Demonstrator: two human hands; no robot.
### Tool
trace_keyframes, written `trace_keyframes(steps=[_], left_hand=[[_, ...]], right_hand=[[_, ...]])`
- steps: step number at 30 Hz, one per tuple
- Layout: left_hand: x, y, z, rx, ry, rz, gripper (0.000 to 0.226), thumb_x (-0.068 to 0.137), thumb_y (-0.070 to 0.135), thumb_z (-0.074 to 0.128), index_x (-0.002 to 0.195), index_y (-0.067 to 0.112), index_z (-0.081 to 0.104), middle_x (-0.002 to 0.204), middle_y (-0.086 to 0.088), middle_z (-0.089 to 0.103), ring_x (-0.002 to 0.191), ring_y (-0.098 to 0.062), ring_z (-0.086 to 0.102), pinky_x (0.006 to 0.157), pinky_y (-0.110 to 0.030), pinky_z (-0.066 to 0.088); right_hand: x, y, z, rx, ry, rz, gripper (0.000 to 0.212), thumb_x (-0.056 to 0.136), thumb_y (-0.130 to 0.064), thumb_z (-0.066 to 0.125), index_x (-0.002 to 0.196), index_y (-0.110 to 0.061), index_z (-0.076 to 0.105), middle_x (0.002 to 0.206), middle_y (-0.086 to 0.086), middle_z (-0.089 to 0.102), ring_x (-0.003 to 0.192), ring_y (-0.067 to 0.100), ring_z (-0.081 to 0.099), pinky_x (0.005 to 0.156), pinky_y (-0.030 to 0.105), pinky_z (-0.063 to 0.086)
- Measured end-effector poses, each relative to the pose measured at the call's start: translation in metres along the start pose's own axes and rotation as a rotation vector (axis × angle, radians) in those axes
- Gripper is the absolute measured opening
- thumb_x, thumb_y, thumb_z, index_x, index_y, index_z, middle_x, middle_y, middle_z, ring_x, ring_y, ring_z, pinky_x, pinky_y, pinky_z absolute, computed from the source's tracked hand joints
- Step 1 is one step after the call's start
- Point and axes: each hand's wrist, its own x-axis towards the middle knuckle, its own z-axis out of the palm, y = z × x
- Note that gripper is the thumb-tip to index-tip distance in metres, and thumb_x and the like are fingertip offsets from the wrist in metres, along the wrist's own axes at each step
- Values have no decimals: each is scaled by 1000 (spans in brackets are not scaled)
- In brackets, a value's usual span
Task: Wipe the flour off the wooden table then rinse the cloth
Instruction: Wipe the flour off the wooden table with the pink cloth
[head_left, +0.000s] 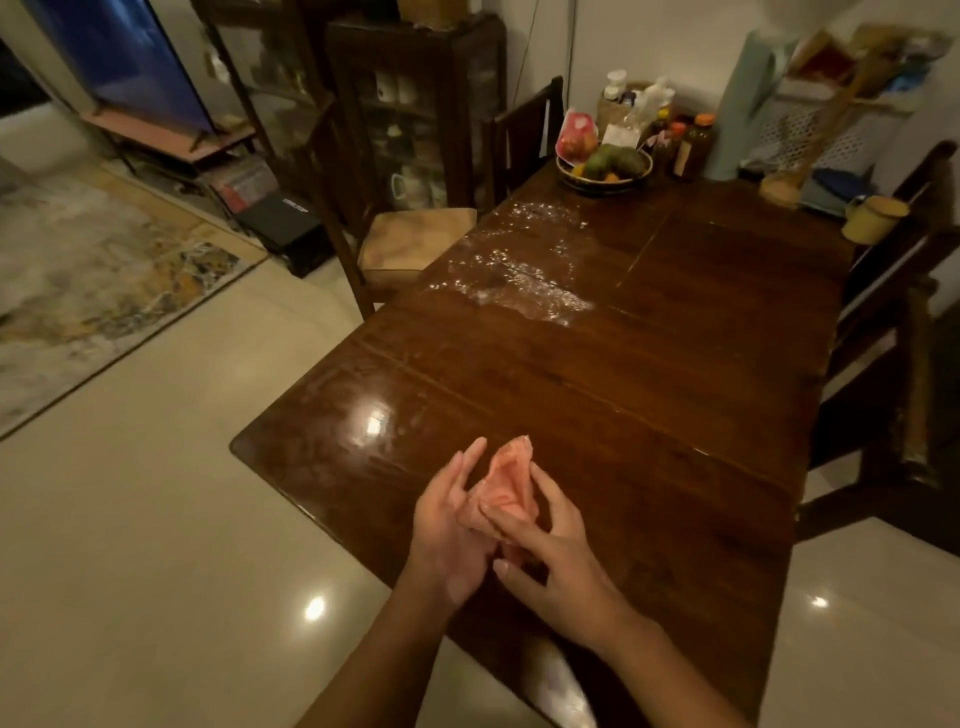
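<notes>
A pink cloth (506, 486) is bunched between both hands above the near part of the dark wooden table (675, 395). My left hand (447, 525) cups it from the left with fingers extended. My right hand (550, 551) pinches it from the right. White flour (519, 280) lies scattered over the far left part of the table, well beyond the hands. A faint floury smear (384, 415) shows near the table's left edge.
A fruit bowl (605, 169), bottles (691, 143) and a yellow mug (872, 218) stand at the table's far end. Chairs sit at the far left (415, 239) and along the right side (883, 364). A glass cabinet (410, 114) stands behind; a rug (93, 280) covers the tiled floor.
</notes>
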Motion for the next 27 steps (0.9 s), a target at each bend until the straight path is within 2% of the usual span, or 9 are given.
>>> trace_keyframes(steps=[2,5,9,14,17,21,23,25,27], left_hand=[[-7,21,-10,41,-25,31,50,94,37,53,140,18,50,133,-20,61,125,-37,58,114,-55,34],[-13,40,-18,54,-74,40,49,99,33,49,140,7,50,135,-21,59,128,-35,55,116,-52,32],[-8,63,-24,292,-154,-5,49,104,40,37,140,10,50,136,-17,60,128,-30,56,114,-49,36],[19,103,-26,848,-195,26,46,101,50,42,142,31,49,143,6,54,128,-8,52,103,-27,41],[47,133,-40,1067,-222,-6,54,98,56,44,148,38,37,153,6,39,139,-14,38,116,-39,33],[102,173,-79,1276,-146,-26,53,99,46,50,149,37,34,154,-1,39,138,-19,41,106,-34,41],[129,194,-113,1307,-68,-34,48,97,46,54,143,40,41,152,-4,39,137,-19,41,108,-40,41],[149,216,-148,1401,2,-61,44,89,57,55,131,56,41,149,-3,42,138,-22,40,114,-53,32],[172,239,-175,1640,34,-113,48,91,57,51,136,56,34,150,-1,38,141,-27,36,117,-65,15]], right_hand=[[7,-21,17,-38,81,-18,45,95,-60,51,135,-72,34,162,-22,-10,147,2,-8,115,35,13],[26,-43,27,162,213,13,43,94,-58,52,136,-64,43,158,-29,11,146,-4,14,114,35,34],[62,-54,34,293,321,109,52,96,-43,61,139,-60,37,153,-30,27,136,-15,29,108,17,34],[109,-38,38,524,545,283,34,99,-46,55,132,-54,52,135,-24,56,125,-4,53,106,34,47],[146,-17,37,548,582,375,29,100,-46,52,128,-50,57,132,-19,59,123,5,56,104,42,49],[210,23,49,378,574,482,28,103,-39,49,129,-40,59,143,-8,52,131,12,47,104,32,40],[239,46,63,198,567,489,32,104,-28,50,134,-35,58,152,-8,43,140,16,37,107,31,35],[259,62,78,-7,488,486,39,104,-23,48,142,-34,52,159,-13,32,149,20,21,118,44,28],[278,70,86,-245,373,522,43,107,-29,40,148,-40,40,163,-18,18,154,22,-1,121,59,-2]])
